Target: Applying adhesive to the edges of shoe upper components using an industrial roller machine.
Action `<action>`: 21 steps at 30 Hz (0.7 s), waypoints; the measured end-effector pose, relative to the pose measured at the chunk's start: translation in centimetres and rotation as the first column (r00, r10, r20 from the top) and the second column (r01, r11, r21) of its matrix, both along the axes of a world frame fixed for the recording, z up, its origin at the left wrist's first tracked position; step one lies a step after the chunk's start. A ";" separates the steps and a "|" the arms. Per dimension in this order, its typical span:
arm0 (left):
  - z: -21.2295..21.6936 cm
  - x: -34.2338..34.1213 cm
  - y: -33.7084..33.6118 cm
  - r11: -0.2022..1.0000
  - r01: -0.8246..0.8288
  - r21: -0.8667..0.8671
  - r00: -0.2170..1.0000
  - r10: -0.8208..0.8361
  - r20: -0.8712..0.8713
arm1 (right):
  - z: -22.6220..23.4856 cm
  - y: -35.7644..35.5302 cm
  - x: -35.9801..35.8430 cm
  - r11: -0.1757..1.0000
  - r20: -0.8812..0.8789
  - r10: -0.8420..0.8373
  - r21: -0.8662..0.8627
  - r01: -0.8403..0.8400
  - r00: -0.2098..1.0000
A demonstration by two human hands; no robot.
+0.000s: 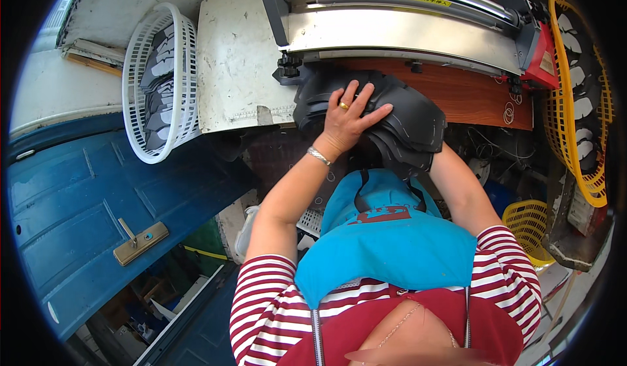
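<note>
Pieces (157,72) in dark and pale gray lie piled inside a white basket (187,82) on the left. Beside it is a white table (235,46) with old marks on it. Next comes the left hand (351,116). Its fingers are spread out flat on top of a stack (411,121) of black pieces, and they are not curled around anything. The stack is in the middle, near the table's edge, just in front of a big machine (405,33) with shiny rollers. A blue apron (385,248) is below it. The right arm (460,186) goes up to the stack from the other side. Its hand is hidden, so I cannot tell what those fingers do. Bands (509,112) lie farther right. At the far right, a big yellow basket (560,121) holds more dark pieces with pale parts.

It looks like the job is partway along. Both of these baskets have pieces, but this stack is not in a basket yet. I cannot tell which pieces are finished.
</note>
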State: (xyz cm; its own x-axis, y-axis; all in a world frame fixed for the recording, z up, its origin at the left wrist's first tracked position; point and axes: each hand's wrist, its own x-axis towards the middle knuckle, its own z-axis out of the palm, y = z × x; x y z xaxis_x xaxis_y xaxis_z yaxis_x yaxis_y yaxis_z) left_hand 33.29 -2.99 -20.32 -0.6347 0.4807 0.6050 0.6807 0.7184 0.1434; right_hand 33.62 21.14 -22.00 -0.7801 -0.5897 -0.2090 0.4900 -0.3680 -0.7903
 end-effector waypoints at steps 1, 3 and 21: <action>-1.1 0.5 0.9 1.000 -0.021 0.009 1.000 0.021 -0.006 | -0.3 0.5 -0.3 1.000 0.020 0.013 0.004 -0.013 1.000; -3.5 1.2 2.4 0.998 -0.049 0.038 0.999 0.049 0.015 | -0.9 1.5 -0.9 0.998 0.064 0.052 0.015 -0.053 0.997; -7.8 2.1 5.1 0.993 -0.049 -0.106 0.985 0.066 0.162 | 1.0 5.8 -10.4 0.508 0.129 0.538 0.739 -0.443 0.833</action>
